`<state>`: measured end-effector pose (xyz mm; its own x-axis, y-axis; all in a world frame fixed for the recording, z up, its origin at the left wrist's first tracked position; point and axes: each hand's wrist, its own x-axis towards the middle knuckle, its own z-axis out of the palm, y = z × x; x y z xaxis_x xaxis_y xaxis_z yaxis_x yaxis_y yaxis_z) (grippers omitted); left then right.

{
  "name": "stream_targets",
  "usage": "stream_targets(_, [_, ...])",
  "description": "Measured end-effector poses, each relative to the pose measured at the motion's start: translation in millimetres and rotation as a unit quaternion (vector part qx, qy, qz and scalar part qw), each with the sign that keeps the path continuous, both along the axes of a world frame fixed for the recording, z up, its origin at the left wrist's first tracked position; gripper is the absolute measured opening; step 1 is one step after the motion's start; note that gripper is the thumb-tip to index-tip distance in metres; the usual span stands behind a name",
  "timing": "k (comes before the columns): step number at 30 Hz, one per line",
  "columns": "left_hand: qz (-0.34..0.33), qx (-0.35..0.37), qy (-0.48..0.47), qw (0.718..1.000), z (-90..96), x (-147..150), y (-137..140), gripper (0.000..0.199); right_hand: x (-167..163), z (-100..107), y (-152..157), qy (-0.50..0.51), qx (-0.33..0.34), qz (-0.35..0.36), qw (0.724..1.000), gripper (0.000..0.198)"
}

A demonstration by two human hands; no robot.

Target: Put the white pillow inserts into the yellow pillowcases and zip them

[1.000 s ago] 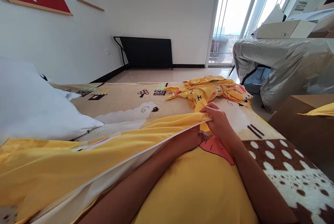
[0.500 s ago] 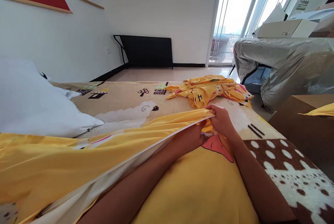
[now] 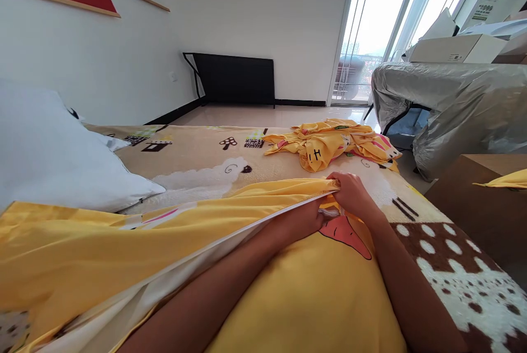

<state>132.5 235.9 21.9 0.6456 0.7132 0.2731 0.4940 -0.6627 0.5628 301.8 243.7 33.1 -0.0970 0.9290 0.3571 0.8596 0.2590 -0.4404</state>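
A yellow printed fabric cover (image 3: 193, 243), with a pale inside and a long white-edged opening, stretches across my front; a pink-red print shows on its near layer. My left forearm reaches into that opening. My left hand (image 3: 316, 216) is closed on the cover near the far end of the opening, its fingers partly hidden by the cloth. Just beside it, my right hand (image 3: 351, 192) pinches the gathered end of the cover's upper edge.
A white pillow (image 3: 82, 161) lies at the left on the patterned blanket (image 3: 197, 150). Crumpled yellow cloth (image 3: 329, 147) sits farther back. At the right are a brown box (image 3: 469, 194) and a plastic-covered piece of furniture (image 3: 453, 89) with boxes on top.
My view has shifted slightly. The cover's left part sits a little differently, its upper left edge now raised in a corner. Both hands keep their holds at the gathered end.
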Motion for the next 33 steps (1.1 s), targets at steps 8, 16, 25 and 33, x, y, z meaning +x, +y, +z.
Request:
stream_targets(8, [0.003, 0.08, 0.018, 0.997, 8.2, 1.0, -5.5, 0.051, -8.8, -0.2, 0.7, 0.102, 0.026, -0.004, 0.994, 0.03])
stream_targets(16, [0.077, 0.061, 0.08, 0.992, 0.8, 4.3, -5.0, 0.05, -11.3, -3.0, 0.4, 0.24, 0.013, 0.113, 0.964, 0.03])
stream_targets(25, [0.041, 0.1, 0.048, 0.993, 9.7, 3.8, -7.0, 0.04, -10.8, 2.7, -2.0, 0.145, 0.047, 0.018, 0.988, 0.036])
stream_targets(33, [0.022, 0.096, 0.071, 0.993, 8.4, 0.2, -6.9, 0.041, -7.5, 2.1, -1.1, 0.135, 0.047, 0.012, 0.99, 0.037])
